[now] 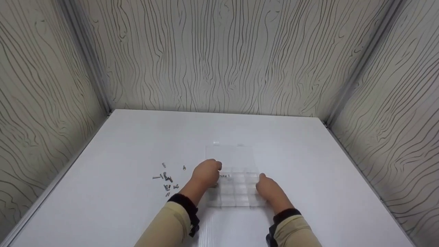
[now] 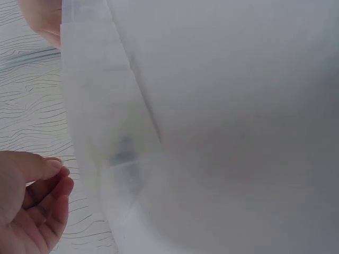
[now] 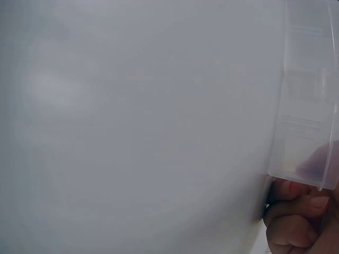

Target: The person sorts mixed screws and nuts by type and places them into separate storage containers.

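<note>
A clear plastic compartment box (image 1: 235,200) lies on the white table with its lid (image 1: 229,154) folded back, away from me. My right hand (image 1: 271,188) grips the box's right side. In the right wrist view its thumb shows through the clear wall and its fingers curl at the corner. My left hand (image 1: 206,173) is above the left part of the box. In the left wrist view its fingers are curled, thumb against the index fingertip, with nothing visible between them. A dark blurred shape (image 2: 124,156), its kind unclear, shows through the box's plastic.
Small metal screws (image 1: 167,177) lie scattered on the table (image 1: 291,144) left of the box, with a single one (image 1: 184,167) nearer the left hand. Wood-patterned walls (image 1: 219,58) rise along the table's back and sides.
</note>
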Tool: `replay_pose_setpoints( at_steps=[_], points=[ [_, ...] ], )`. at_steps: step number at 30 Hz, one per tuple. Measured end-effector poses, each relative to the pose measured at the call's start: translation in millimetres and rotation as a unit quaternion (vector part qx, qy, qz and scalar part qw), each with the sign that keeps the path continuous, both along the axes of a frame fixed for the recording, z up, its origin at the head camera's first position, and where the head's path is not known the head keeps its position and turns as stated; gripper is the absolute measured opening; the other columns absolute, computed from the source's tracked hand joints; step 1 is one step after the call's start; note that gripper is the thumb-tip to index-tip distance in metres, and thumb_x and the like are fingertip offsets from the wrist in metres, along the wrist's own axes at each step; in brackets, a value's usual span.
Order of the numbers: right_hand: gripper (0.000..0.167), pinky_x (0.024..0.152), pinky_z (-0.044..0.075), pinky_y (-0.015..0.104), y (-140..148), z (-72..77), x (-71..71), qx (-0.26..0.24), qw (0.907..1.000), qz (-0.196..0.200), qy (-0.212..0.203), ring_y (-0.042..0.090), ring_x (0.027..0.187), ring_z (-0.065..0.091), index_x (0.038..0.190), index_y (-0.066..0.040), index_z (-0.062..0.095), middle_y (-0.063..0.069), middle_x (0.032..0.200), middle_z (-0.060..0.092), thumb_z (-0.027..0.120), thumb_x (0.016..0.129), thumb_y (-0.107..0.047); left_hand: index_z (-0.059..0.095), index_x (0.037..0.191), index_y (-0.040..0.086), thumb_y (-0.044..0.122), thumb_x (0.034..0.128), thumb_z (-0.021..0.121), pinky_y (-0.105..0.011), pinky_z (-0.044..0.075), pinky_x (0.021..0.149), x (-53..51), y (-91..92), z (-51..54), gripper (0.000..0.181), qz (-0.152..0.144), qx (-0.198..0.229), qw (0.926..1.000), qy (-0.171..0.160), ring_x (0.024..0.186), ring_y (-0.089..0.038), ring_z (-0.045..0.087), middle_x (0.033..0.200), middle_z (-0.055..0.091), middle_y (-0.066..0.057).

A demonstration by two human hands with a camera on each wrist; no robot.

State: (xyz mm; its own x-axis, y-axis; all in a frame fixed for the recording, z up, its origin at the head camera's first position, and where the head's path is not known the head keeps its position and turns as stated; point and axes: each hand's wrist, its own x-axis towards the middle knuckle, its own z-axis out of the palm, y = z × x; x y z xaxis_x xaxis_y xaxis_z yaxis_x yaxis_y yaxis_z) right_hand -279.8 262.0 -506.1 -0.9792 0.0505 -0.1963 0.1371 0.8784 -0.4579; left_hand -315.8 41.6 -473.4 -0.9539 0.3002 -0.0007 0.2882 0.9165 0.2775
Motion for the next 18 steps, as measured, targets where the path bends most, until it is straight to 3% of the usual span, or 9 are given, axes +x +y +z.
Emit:
replay_pose_setpoints(
  at_steps=[5, 9, 12, 18],
  points=[
    [0.043, 0.078, 0.048, 0.045, -1.3, 0.4, 0.2, 0.000, 1.0000, -0.003, -0.002, 0.036, 0.094, 0.056, 0.128, 0.015, 0.033, 0.033, 0.112, 0.052, 0.037, 0.091, -0.008, 0.066, 0.099, 0.013, 0.013, 0.0794, 0.066, -0.033, 0.051, 0.080, -1.5, -17.3, 1.9, 0.020, 0.034, -0.015, 0.9993, 0.000, 0.091, -0.018, 0.060, 0.092, 0.062, -0.001],
    [0.045, 0.088, 0.044, 0.049, -2.7, 0.6, 0.0, 0.003, 1.0000, -0.004, 0.002, 0.042, 0.105, 0.052, 0.129, 0.016, 0.031, 0.034, 0.115, 0.050, 0.037, 0.091, -0.008, 0.066, 0.096, 0.012, 0.009, 0.0787, 0.065, -0.035, 0.052, 0.078, -3.5, -38.1, 4.6, 0.018, 0.061, -0.040, 0.9973, 0.010, 0.091, -0.021, 0.061, 0.095, 0.064, -0.005],
    [0.047, 0.089, 0.043, 0.050, -3.8, 1.1, 0.1, 0.000, 1.0000, -0.004, 0.000, 0.043, 0.107, 0.050, 0.130, 0.017, 0.029, 0.035, 0.117, 0.049, 0.037, 0.091, -0.008, 0.065, 0.098, 0.010, 0.007, 0.0794, 0.063, -0.038, 0.052, 0.079, -3.5, -55.1, 6.7, 0.019, 0.084, -0.055, 0.9949, -0.006, 0.095, -0.025, 0.060, 0.102, 0.064, -0.009],
    [0.046, 0.082, 0.046, 0.047, -3.0, -0.1, -1.2, -0.001, 1.0000, -0.004, -0.001, 0.038, 0.097, 0.055, 0.129, 0.016, 0.030, 0.034, 0.113, 0.051, 0.038, 0.091, -0.009, 0.065, 0.098, 0.002, 0.003, 0.0810, 0.058, -0.043, 0.051, 0.073, -0.3, -82.4, 8.7, 0.018, 0.114, -0.062, 0.9909, -0.036, 0.093, -0.032, 0.055, 0.102, 0.059, -0.016]
  ],
)
